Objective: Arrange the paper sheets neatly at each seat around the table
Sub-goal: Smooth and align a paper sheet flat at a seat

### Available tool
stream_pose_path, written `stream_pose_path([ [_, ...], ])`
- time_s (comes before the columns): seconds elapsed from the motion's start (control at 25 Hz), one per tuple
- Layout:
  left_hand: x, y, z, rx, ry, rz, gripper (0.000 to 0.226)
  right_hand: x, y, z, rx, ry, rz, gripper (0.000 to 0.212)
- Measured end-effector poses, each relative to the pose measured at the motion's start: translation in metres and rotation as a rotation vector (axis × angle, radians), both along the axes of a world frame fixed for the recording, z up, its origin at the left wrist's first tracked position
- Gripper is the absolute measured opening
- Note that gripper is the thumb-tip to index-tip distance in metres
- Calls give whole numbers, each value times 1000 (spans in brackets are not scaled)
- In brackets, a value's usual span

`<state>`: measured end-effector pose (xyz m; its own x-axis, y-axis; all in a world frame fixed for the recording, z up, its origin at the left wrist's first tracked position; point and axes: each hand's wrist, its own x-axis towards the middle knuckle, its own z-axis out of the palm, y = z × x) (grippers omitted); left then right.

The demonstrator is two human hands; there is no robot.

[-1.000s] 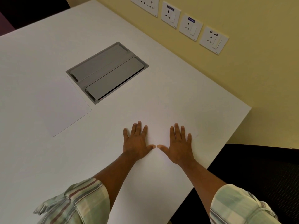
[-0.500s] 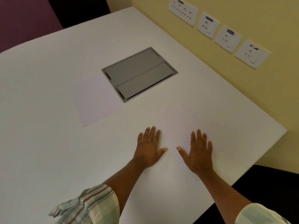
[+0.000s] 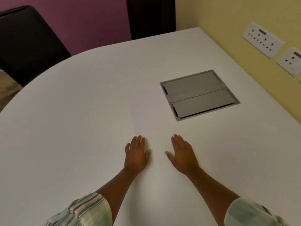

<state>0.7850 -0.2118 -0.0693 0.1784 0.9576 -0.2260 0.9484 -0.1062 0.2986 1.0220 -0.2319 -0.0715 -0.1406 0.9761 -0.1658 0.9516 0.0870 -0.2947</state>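
Note:
A white paper sheet (image 3: 147, 108) lies flat on the white table (image 3: 73, 128), just left of the grey flap box. Its near edge is a little beyond my fingertips. My left hand (image 3: 136, 154) and my right hand (image 3: 182, 154) are both palm down over the table, fingers extended, a hand's width apart, holding nothing. The left fingertips almost reach the sheet's near left corner. Whether another sheet lies under my hands cannot be told, since white paper on the white top is barely visible.
A grey cable flap box (image 3: 198, 95) is set into the tabletop at right. Wall sockets (image 3: 263, 39) line the yellow wall beyond the table's right edge. A black chair (image 3: 27, 44) stands at the far left, another dark chair back (image 3: 151, 17) at the far end.
My view has swung left, so the flap box and sheet now lie ahead. Both hands have moved left across the table, stayed flat, and spread slightly apart, nearing the far sheet.

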Motion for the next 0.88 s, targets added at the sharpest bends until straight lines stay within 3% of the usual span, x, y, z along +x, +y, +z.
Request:
stream_pose_path([
  [0.12, -31, 30, -1, -11, -10, 75, 67, -51, 50, 1, 3, 18, 135, 75],
  [0.28, -64, 63, -14, -95, 150, 7, 80, -108, 101, -3, -5, 28, 245, 77],
  [0.44, -91, 85, -24, -140, 240, -95, 101, -128, 130, -19, -55, -86, 342, 81],
  [0.6, -101, 95, -34, -180, 215, -145, 106, -130, 138, -30, 4, -136, 350, 63],
  [0.88, -97, 96, -36, -149, 159, -78, 93, -130, 138, -35, 141, -87, 321, 26],
])
